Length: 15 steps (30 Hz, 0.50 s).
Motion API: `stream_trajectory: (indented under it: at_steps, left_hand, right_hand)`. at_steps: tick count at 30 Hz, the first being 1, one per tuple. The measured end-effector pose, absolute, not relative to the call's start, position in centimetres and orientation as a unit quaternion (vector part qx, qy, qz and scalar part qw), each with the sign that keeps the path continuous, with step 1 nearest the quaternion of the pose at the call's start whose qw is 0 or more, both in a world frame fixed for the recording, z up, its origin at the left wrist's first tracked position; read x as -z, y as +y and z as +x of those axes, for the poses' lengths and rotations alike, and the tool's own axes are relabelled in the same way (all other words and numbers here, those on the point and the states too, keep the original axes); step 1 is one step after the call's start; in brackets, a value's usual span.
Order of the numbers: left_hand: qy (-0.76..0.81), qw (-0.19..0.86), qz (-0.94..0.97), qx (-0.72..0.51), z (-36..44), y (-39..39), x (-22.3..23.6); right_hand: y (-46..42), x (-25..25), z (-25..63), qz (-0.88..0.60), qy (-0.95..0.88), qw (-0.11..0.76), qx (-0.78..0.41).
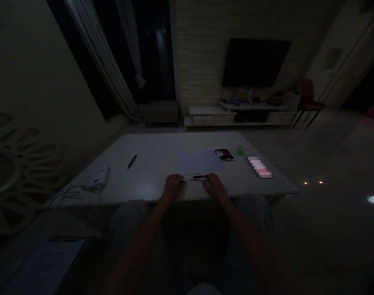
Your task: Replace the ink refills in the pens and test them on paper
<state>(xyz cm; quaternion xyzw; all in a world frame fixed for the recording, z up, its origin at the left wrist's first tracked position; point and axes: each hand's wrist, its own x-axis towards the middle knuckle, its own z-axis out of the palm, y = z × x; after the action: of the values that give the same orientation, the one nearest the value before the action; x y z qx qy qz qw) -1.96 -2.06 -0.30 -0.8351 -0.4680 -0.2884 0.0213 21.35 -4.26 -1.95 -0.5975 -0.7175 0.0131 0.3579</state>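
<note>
Both of my hands rest near the front edge of the white table (143, 184). My left hand (173, 185) has its fingers curled in, and a small dark bit shows at its fingertips, too dim to name. My right hand (215, 185) is also curled, its fingertips at the right ends of two slim dark pieces. One is a short, thick, pen-like piece (199, 176); the other is a thin dark rod (197, 180) just in front of it. Which of these my right fingers grip is hard to see. A pale sheet of paper (199, 162) lies just beyond my hands.
Several pens in a pack (224, 155) lie to the right, with a small green object (239, 150) and a phone (259, 167) beyond. At the left are a dark pen (132, 162) and a white power strip (100, 176) with a cable (71, 191). The room is dim.
</note>
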Motion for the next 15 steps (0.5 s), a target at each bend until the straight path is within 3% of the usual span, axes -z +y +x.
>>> stream_trajectory:
  at_steps: [15]
  left_hand:
    - [-0.643, 0.055, -0.643, 0.413, -1.7, -3.8, 2.4]
  right_hand:
    - [-6.6, 2.0, 19.9, -0.715, -0.605, 0.351, -0.009]
